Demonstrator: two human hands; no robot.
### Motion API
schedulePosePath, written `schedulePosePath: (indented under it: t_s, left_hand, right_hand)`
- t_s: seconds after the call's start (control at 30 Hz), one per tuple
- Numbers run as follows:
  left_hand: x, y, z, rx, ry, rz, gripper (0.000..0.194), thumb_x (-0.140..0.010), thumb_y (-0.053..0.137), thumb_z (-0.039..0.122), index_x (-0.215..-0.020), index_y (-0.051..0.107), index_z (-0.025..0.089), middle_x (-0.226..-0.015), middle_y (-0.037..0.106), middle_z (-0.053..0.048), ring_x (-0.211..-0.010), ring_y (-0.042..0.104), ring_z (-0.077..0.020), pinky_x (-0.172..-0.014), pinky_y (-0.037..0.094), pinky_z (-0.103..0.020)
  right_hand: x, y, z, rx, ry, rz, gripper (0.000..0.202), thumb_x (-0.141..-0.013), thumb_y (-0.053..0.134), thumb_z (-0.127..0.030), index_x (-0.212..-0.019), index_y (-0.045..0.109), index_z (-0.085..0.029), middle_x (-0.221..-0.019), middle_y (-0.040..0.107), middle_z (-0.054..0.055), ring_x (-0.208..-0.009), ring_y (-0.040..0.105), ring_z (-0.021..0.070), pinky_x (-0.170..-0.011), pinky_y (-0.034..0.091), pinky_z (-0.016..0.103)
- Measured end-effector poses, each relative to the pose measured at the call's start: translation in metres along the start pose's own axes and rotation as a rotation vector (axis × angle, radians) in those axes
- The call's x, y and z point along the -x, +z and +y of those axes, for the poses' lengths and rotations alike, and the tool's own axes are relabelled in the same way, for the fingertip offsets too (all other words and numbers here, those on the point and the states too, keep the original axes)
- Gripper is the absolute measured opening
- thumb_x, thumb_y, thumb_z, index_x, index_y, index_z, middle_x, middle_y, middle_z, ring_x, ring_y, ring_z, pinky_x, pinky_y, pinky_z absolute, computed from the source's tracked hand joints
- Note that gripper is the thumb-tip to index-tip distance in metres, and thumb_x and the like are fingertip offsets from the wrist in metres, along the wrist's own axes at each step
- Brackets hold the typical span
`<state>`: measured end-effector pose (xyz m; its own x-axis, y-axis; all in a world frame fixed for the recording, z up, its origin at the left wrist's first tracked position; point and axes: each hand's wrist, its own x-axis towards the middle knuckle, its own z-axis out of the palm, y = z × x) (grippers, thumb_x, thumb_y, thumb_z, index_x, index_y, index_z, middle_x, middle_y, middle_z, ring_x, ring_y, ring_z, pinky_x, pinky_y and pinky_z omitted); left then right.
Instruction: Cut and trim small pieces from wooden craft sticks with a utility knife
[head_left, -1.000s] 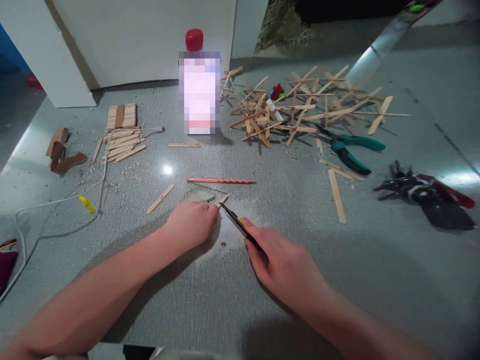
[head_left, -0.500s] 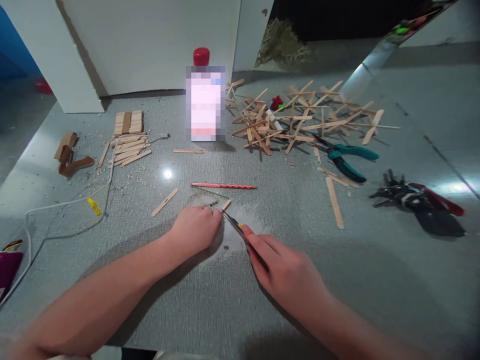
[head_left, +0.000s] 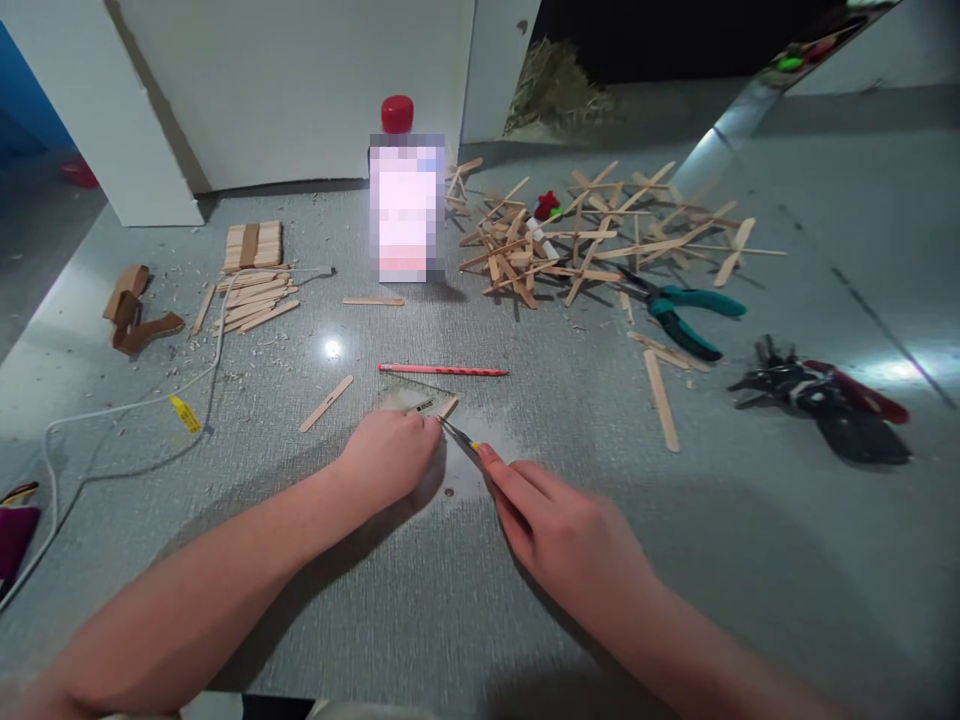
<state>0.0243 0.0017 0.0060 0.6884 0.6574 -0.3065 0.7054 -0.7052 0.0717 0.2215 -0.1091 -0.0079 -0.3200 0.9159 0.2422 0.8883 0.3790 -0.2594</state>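
Note:
My left hand (head_left: 394, 455) is closed and pressed down on the table, holding a wooden craft stick (head_left: 451, 405) whose tip pokes out past the fingers. A clear plastic set square (head_left: 424, 405) lies partly hidden under that hand. In my right hand (head_left: 570, 520) is a craft knife (head_left: 459, 436), its blade meeting the stick right beside the left fingertips. Just beyond the hands lies a red pencil (head_left: 442, 370). One loose craft stick with a dark slot (head_left: 327, 403) rests to the left of my left hand.
Stacked craft sticks (head_left: 253, 246) and a white cable (head_left: 135, 405) lie at the left. A blurred-out bottle with a red cap (head_left: 397, 114) stands at the back. Crossed sticks (head_left: 517, 250), teal pliers (head_left: 686, 315) and a black-and-red tool (head_left: 825, 400) occupy the right.
The whole view has shifted slightly, so things sit a little further left in the picture. Both hands keep nearly the same grip and place on the stick and knife.

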Motion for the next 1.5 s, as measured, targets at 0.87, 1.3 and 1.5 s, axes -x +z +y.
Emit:
schedulePosePath:
  t_s: [0.87,1.3,1.5]
  left_hand:
    - [0.0,0.007,0.0,0.076,-0.107,-0.031,0.022,-0.101,0.062,0.034,-0.103,0.065,0.013,-0.089,0.067,-0.002,-0.075,0.065,-0.0131,-0.07,0.058,-0.03]
    - [0.009,0.009,-0.007,0.381,0.296,0.251,0.046,-0.107,0.032,0.035,-0.07,0.054,0.019,-0.06,0.052,0.001,-0.055,0.049,-0.0115,-0.055,0.034,-0.026]
    - [0.012,0.008,-0.003,0.432,0.41,0.259,0.046,-0.109,0.033,0.036,-0.072,0.054,0.019,-0.06,0.054,0.002,-0.055,0.051,-0.0105,-0.056,0.035,-0.026]
  right_hand:
    - [-0.006,-0.001,0.01,-0.116,0.019,-0.039,0.039,-0.103,0.044,-0.019,-0.139,0.06,-0.016,-0.091,0.075,0.006,-0.067,0.069,0.0169,-0.059,0.05,0.029]
    - [-0.025,0.006,0.026,-1.068,0.555,0.056,0.053,-0.089,0.066,-0.047,-0.132,0.044,-0.025,-0.091,0.069,0.001,-0.055,0.061,0.0132,-0.052,0.051,0.029]
    - [-0.028,0.011,0.023,-1.308,0.572,0.008,0.054,-0.088,0.068,-0.049,-0.13,0.041,-0.028,-0.083,0.061,-0.006,-0.044,0.047,0.0066,-0.04,0.04,0.023]
